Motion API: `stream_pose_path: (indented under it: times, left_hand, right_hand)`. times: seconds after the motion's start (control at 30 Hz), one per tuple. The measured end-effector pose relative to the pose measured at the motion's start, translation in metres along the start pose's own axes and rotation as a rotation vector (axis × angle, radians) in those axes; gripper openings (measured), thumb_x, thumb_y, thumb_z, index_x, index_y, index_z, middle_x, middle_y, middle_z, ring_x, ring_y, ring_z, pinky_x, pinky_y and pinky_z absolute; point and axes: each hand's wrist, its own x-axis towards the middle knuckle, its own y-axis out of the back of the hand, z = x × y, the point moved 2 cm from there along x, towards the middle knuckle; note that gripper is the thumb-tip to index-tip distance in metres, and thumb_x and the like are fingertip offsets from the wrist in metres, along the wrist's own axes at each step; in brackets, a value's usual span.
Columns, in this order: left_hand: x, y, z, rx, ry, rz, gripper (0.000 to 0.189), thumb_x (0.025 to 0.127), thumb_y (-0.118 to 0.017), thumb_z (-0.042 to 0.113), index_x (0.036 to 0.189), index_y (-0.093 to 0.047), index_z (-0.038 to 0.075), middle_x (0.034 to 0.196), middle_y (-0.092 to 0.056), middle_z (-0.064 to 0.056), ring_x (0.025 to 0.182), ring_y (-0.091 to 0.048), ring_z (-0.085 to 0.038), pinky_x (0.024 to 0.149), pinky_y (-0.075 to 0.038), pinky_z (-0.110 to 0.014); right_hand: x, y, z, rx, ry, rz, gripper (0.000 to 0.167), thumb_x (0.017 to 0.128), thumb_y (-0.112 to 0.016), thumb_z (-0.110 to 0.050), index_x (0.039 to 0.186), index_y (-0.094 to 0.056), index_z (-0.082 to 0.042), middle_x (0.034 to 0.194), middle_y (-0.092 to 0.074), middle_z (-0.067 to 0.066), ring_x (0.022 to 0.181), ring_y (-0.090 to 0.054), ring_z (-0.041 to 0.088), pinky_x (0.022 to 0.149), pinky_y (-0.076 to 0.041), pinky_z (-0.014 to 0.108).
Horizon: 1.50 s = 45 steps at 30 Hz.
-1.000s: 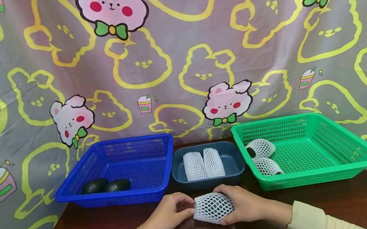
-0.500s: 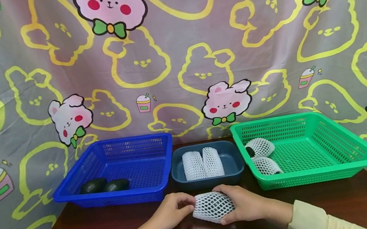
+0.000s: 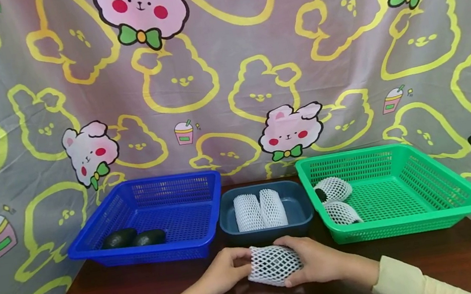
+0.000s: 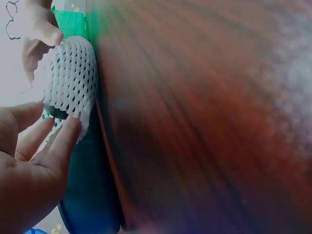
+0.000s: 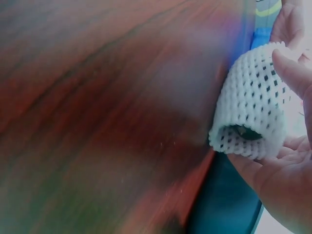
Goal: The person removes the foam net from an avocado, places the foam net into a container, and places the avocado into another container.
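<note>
In the head view, a dark avocado [image 4: 54, 112] sits inside a white foam net sleeve [image 3: 275, 265], held above the front of the table. My right hand [image 3: 314, 260] grips the sleeved avocado from the right, thumb in front and fingers behind. At the sleeve's left end, my left hand [image 3: 230, 269] pinches the rim. The left wrist view has its fingertips [image 4: 73, 122] around that open end, where dark skin shows. From the right wrist, the other end is also open, with the fruit recessed inside.
Behind stands a blue-grey tray [image 3: 298, 208] with two foam sleeves [image 3: 260, 210]. At left, a blue basket [image 3: 177, 216] holds two bare avocados [image 3: 135, 237]. A green basket [image 3: 389, 195] at right holds two sleeved avocados [image 3: 338, 200]. A patterned curtain [image 3: 231, 117] hangs behind.
My left hand has shifted slightly right, and its fingers have moved along the sleeve's left rim. The sleeved avocado stays almost in place in my right hand.
</note>
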Motion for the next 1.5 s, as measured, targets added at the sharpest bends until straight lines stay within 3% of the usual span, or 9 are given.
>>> stream_pose_path:
  times: [0.17,0.5,0.73,1.03,1.3,1.4,1.5]
  left_hand:
    - [0.0,-0.001,0.001,-0.001,0.007,-0.018,0.022,0.085,-0.066,0.0,0.107,-0.067,-0.003,0.097,-0.069,-0.007,0.084,-0.063,-0.01,0.072,-0.051,-0.022]
    - [0.004,-0.002,-0.001,-0.031,0.027,-0.02,0.021,0.083,-0.066,-0.003,0.103,-0.063,-0.005,0.099,-0.067,-0.01,0.088,-0.066,-0.014,0.073,-0.053,-0.023]
    - [0.01,-0.006,-0.001,-0.072,0.023,-0.053,0.036,0.078,-0.07,-0.005,0.113,-0.06,-0.007,0.104,-0.066,-0.012,0.095,-0.065,-0.02,0.076,-0.053,-0.025]
    - [0.021,-0.015,-0.002,-0.112,0.046,-0.117,0.058,0.068,-0.067,-0.011,0.123,-0.049,-0.009,0.108,-0.058,-0.008,0.098,-0.06,-0.017,0.082,-0.052,-0.028]
    - [0.024,-0.022,-0.001,-0.172,0.035,-0.165,0.059,0.068,-0.065,-0.016,0.124,-0.05,-0.006,0.111,-0.062,-0.009,0.103,-0.059,-0.012,0.084,-0.051,-0.027]
    - [0.024,-0.024,0.0,-0.145,0.026,-0.163,0.059,0.065,-0.062,-0.019,0.122,-0.052,-0.006,0.108,-0.063,-0.007,0.098,-0.06,-0.01,0.082,-0.051,-0.024]
    - [0.025,-0.023,0.0,-0.014,0.026,-0.138,0.059,0.063,-0.063,-0.018,0.12,-0.054,-0.006,0.102,-0.062,-0.004,0.09,-0.058,-0.008,0.078,-0.049,-0.022]
  right_hand:
    - [-0.005,0.006,0.003,0.033,0.023,0.019,0.073,0.079,-0.079,-0.042,0.131,-0.05,-0.001,0.12,-0.059,0.0,0.102,-0.056,0.01,0.09,-0.046,0.029]
    - [-0.012,0.011,0.01,0.102,0.032,0.005,0.045,0.086,-0.075,-0.032,0.12,-0.06,-0.006,0.105,-0.065,-0.006,0.09,-0.06,0.007,0.082,-0.05,0.026]
    - [-0.012,0.01,0.011,0.112,0.04,0.005,0.043,0.086,-0.075,-0.029,0.119,-0.061,-0.006,0.104,-0.066,-0.006,0.09,-0.062,0.007,0.081,-0.051,0.026]
    - [-0.012,0.009,0.012,0.13,0.048,0.003,0.044,0.085,-0.077,-0.027,0.119,-0.06,-0.005,0.105,-0.066,-0.005,0.092,-0.062,0.008,0.082,-0.051,0.027]
    - [-0.012,0.009,0.014,0.129,0.029,-0.002,0.046,0.084,-0.077,-0.028,0.12,-0.061,-0.005,0.105,-0.066,-0.006,0.092,-0.061,0.007,0.081,-0.051,0.027]
    - [-0.011,0.009,0.014,0.123,0.027,-0.002,0.046,0.084,-0.077,-0.028,0.12,-0.061,-0.005,0.104,-0.066,-0.006,0.092,-0.061,0.007,0.081,-0.051,0.027]
    - [-0.011,0.009,0.014,0.126,0.021,-0.002,0.045,0.084,-0.077,-0.029,0.118,-0.061,-0.005,0.103,-0.066,-0.007,0.091,-0.061,0.007,0.081,-0.051,0.027]
